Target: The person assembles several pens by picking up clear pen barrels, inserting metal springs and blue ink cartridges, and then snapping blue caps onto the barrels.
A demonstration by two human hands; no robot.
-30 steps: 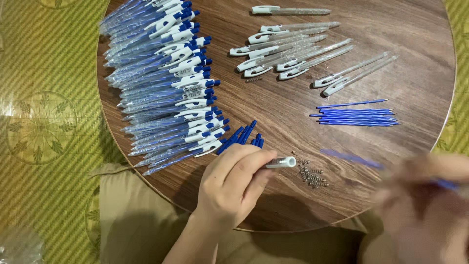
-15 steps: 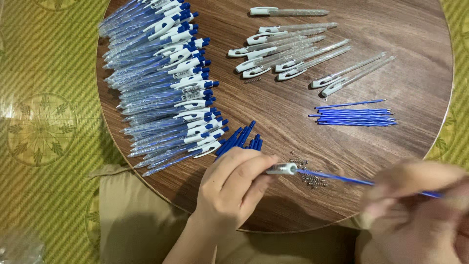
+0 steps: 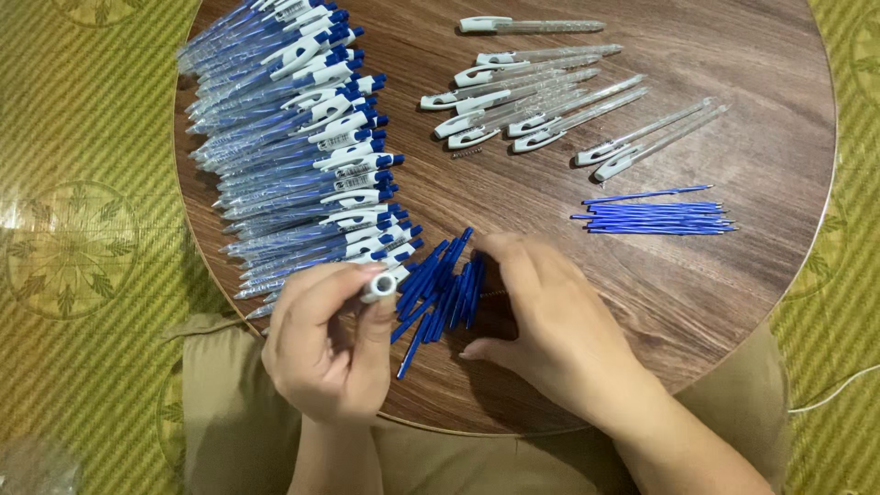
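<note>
The left hand [image 3: 330, 344] keeps a clenched grip on a pen barrel [image 3: 378, 287], open end upward for loading. The right hand [image 3: 541, 321], released, reaches to ten o'clock for loose blue plungers [image 3: 440, 284] mid-desk [image 3: 733, 293].

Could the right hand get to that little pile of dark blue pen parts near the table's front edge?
Probably yes. The right hand already lies against the blue parts, with nothing between them. The left hand holds a pen barrel beside the pile, not over it.

I see blue-and-white pens [image 3: 293, 137] on a brown wood-grain table [image 3: 752, 55]. Blue refills [image 3: 655, 215] lie apart. The floor mat [image 3: 82, 119] is green-striped with leaf medallions.
</note>
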